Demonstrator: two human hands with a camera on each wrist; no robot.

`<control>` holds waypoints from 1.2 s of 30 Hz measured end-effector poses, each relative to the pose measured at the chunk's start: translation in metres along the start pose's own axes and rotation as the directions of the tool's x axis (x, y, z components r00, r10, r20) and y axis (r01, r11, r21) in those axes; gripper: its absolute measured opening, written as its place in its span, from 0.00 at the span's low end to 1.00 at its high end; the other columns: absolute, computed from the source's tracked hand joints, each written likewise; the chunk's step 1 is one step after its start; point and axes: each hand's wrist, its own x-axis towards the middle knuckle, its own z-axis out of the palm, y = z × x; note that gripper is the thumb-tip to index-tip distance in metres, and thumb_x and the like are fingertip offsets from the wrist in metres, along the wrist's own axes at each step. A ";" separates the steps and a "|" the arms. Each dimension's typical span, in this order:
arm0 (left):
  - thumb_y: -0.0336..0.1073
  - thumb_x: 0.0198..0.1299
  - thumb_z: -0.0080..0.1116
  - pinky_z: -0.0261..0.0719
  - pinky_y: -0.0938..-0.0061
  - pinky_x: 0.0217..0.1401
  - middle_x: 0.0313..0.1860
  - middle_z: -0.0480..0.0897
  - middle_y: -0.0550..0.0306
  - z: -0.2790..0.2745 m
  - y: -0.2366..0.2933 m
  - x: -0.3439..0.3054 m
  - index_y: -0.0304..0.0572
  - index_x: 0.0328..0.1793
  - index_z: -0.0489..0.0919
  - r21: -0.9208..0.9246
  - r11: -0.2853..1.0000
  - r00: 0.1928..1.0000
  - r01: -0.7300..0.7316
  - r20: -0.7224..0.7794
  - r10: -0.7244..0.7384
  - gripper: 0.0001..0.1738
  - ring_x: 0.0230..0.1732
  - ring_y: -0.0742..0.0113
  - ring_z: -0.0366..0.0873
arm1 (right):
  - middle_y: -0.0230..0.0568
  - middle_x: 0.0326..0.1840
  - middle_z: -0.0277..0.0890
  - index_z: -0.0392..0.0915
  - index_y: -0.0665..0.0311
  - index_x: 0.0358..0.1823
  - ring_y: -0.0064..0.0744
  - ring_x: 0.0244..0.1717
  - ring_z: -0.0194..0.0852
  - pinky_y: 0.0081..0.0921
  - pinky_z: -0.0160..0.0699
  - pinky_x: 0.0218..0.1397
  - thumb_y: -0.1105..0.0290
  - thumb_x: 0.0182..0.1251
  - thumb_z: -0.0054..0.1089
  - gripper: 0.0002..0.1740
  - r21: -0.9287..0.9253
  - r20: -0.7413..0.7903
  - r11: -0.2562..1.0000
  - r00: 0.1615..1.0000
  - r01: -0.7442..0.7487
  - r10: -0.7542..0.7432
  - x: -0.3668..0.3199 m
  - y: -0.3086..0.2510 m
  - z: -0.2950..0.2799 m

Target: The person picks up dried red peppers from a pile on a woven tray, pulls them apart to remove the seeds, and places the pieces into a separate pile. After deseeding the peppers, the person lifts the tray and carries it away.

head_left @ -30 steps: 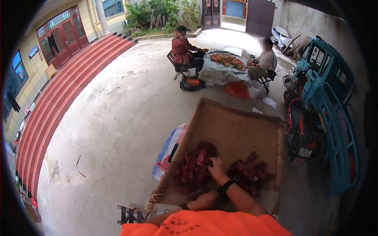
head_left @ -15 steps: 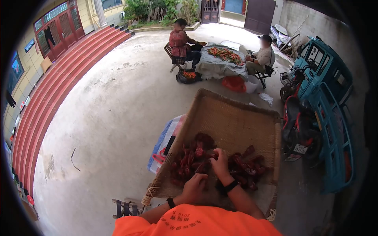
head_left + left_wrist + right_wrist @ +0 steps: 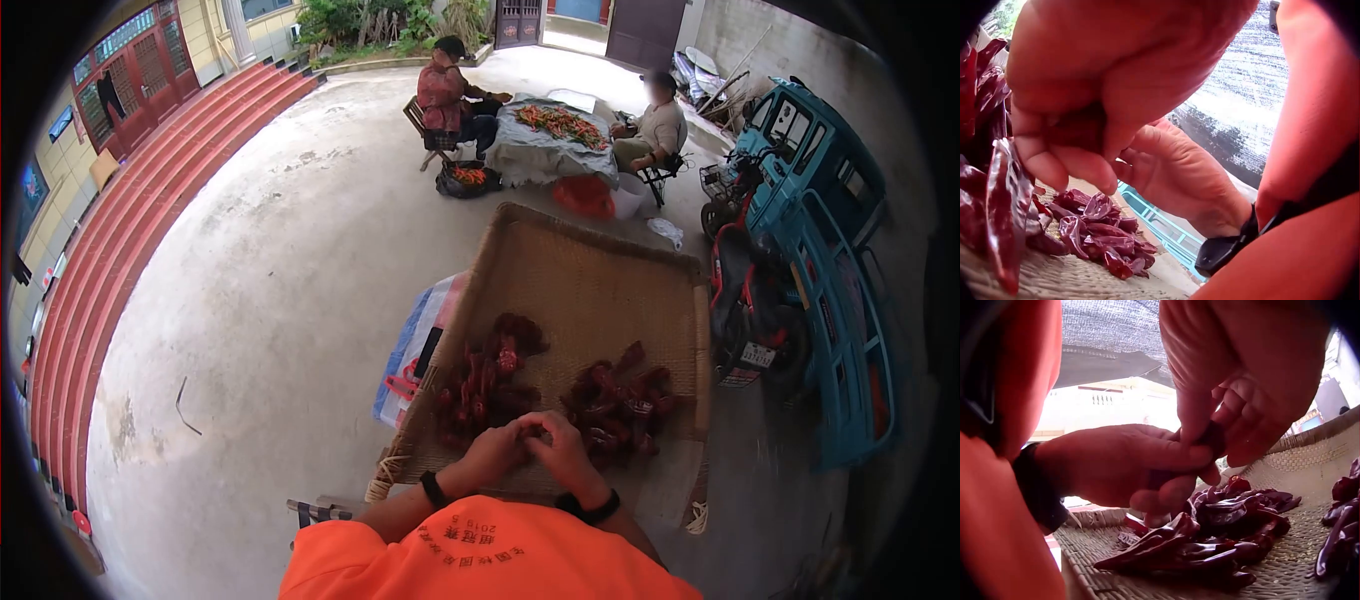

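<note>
1. Holds a dark piece (image 3: 1212, 440), mostly hidden and seemingly a dried red chili pod, between left hand (image 3: 493, 453) and right hand (image 3: 560, 447), above the near side of a shallow woven tray (image 3: 600, 255).
2. Curls the left hand's thumb and fingers closely round the piece.
3. Pinches the same piece with bent thumb and fingers of the right hand, overlapping too much to tell each fingertip's contact.
4. Separates a left heap (image 3: 488, 385) from a right heap (image 3: 620, 405) of glossy dried chili pods by a strip of bare weave, both on the tray, just beyond the hands.
5. Wears a black left wristband (image 3: 433, 490), a black right wristband (image 3: 590, 511) and an orange shirt (image 3: 480, 560) with dark lettering.
6. Includes blue, white and red striped sheeting (image 3: 425, 325) beside the tray's left edge.
7. Takes in, farther across the concrete yard (image 3: 270, 290), two seated people at a sheet-covered table (image 3: 545, 168) spread with red and green chilies (image 3: 560, 123).
8. Frames a teal cargo tricycle (image 3: 825, 165) and red-and-black motorcycle (image 3: 745, 285) at right, red steps (image 3: 110, 270) at left.
</note>
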 end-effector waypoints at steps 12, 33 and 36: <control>0.31 0.69 0.55 0.80 0.70 0.38 0.43 0.83 0.46 0.014 -0.023 -0.003 0.34 0.63 0.70 -0.280 0.959 0.999 -0.035 -0.049 0.022 0.19 0.36 0.64 0.83 | 0.39 0.48 0.80 0.78 0.65 0.53 0.28 0.49 0.78 0.25 0.76 0.54 0.78 0.63 0.61 0.15 0.011 -0.305 0.971 0.924 -0.240 0.232 -0.007 0.040 -0.041; 0.26 0.58 0.57 0.76 0.63 0.58 0.50 0.76 0.47 0.046 -0.076 -0.020 0.37 0.48 0.77 -0.019 0.953 0.949 -0.302 -0.098 0.298 0.12 0.55 0.49 0.75 | 0.59 0.60 0.72 0.73 0.67 0.60 0.59 0.62 0.69 0.46 0.70 0.65 0.74 0.57 0.60 0.26 -0.680 -0.086 0.711 0.982 -0.179 0.166 0.194 0.181 0.023; 0.26 0.58 0.57 0.77 0.63 0.57 0.49 0.76 0.48 0.045 -0.076 -0.021 0.37 0.48 0.78 0.008 0.949 0.943 -0.317 -0.104 0.316 0.11 0.54 0.49 0.75 | 0.58 0.54 0.76 0.76 0.67 0.55 0.58 0.58 0.73 0.44 0.73 0.61 0.72 0.57 0.60 0.22 -0.681 -0.042 0.711 0.979 -0.173 0.198 0.189 0.186 0.023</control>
